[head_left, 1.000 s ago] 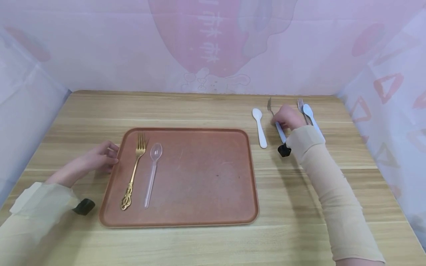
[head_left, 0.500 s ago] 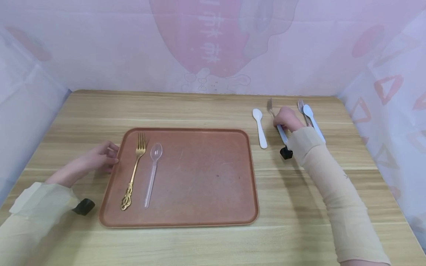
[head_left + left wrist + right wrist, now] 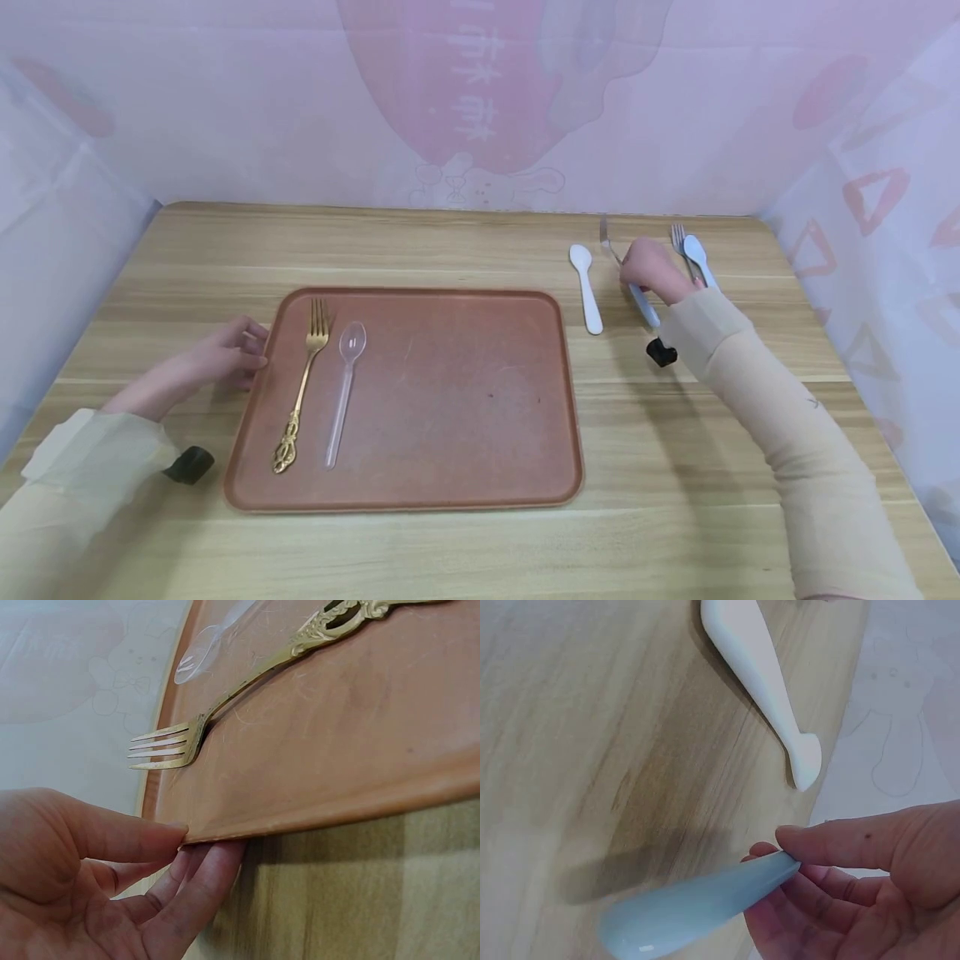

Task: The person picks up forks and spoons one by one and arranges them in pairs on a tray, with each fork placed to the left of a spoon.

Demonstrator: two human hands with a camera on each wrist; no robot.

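Your right hand pinches the pale blue handle of a fork lifted off the table beside the white spoon, while your left hand grips the tray edge, thumb on top.

On the pink backdrop behind the table, some white characters are showing inside the big red shape. They are looking like Chinese signs, standing in a column, mirrored or seen through the cloth, and they are too faint to read. No other text, brand, label or number is appearing on the tray, the cutlery or the sleeves.
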